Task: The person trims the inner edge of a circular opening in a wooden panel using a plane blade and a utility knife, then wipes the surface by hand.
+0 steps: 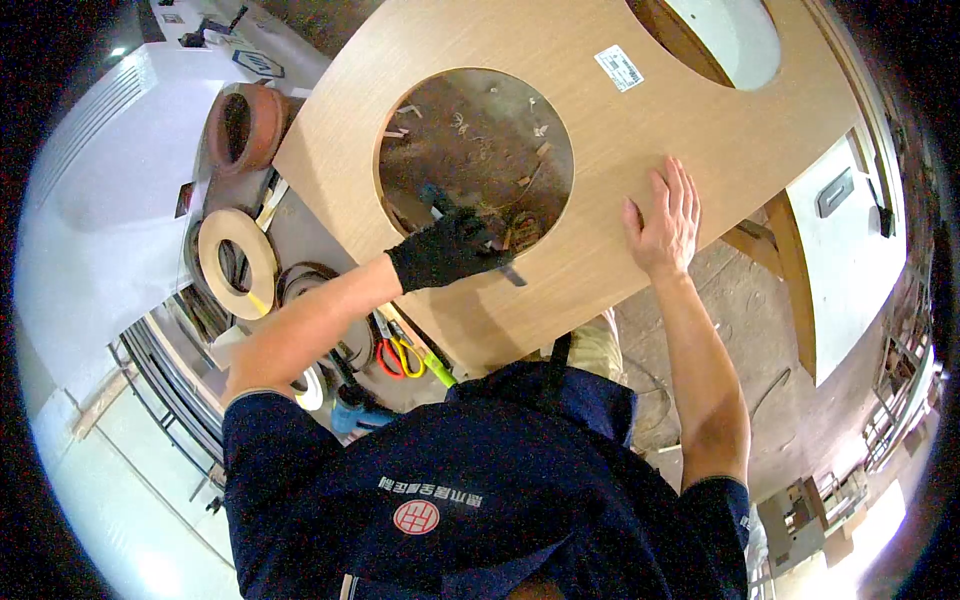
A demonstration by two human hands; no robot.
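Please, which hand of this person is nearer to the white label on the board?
The right. The right hand rests on the board, on the wearer's side of the label; the gloved left hand is farther, by the round opening.

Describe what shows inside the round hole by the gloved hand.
Brown floor littered with pale scraps shows through the round hole. The gloved left hand covers part of its rim; whatever lies behind is hidden.
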